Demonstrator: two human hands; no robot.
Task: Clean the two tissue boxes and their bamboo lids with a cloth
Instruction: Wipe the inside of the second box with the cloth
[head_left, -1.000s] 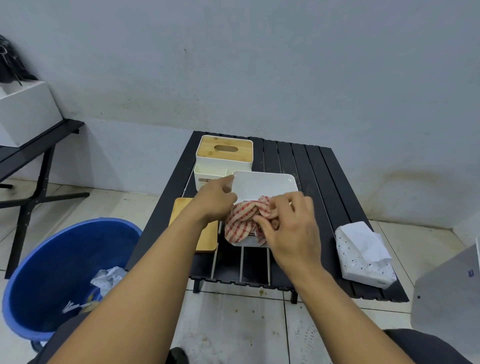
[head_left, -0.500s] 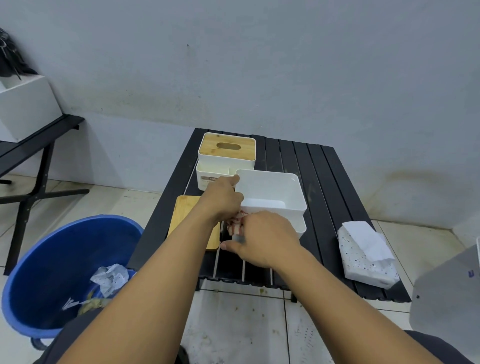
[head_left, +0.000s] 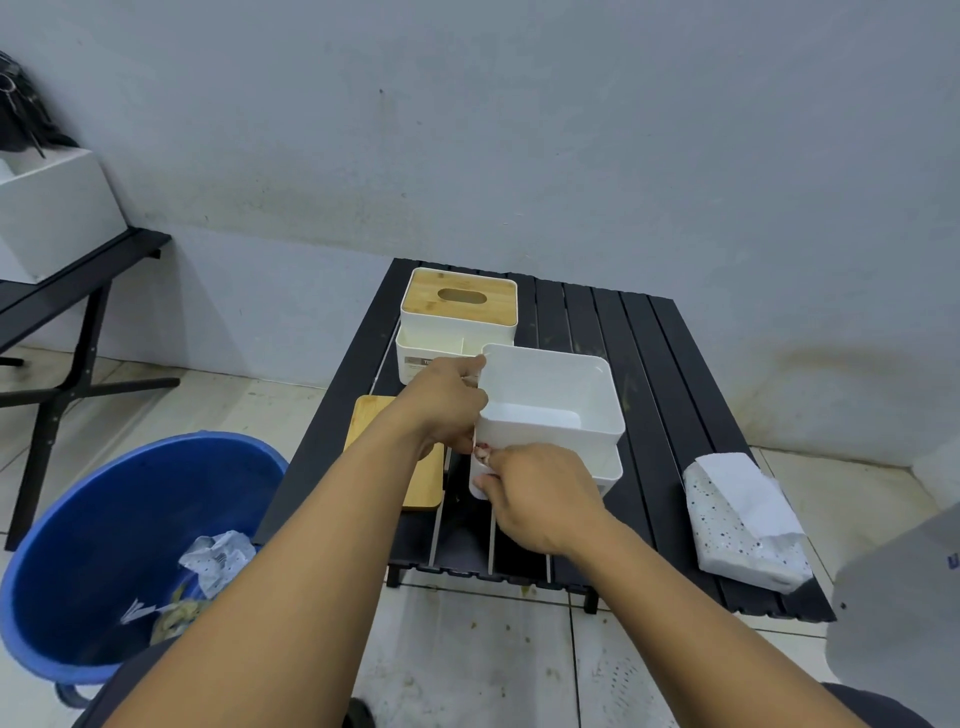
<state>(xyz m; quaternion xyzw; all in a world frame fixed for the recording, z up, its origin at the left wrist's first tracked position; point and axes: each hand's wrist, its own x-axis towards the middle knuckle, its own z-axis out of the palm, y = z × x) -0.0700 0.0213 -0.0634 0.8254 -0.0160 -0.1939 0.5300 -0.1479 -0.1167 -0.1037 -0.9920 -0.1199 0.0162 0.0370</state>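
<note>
An open white tissue box (head_left: 550, 400) stands upright on the black slatted table (head_left: 660, 374). My left hand (head_left: 447, 405) grips its left wall. My right hand (head_left: 540, 493) holds the red checked cloth (head_left: 482, 453) bunched against the box's near side; only a scrap of cloth shows. A loose bamboo lid (head_left: 415, 457) lies flat to the left, partly under my left arm. Behind stands a second white tissue box (head_left: 457, 332) with its bamboo lid (head_left: 460, 296) on.
A blue bin (head_left: 119, 545) with crumpled waste stands on the floor at left. A spotted tissue pack (head_left: 743, 519) lies at the table's right edge. A black bench (head_left: 62, 291) with a white box is far left. A grey object (head_left: 904, 613) sits at right.
The box has gone from tilted towards me to upright. The cloth, spread over its front before, is now almost hidden under my right hand at the near side.
</note>
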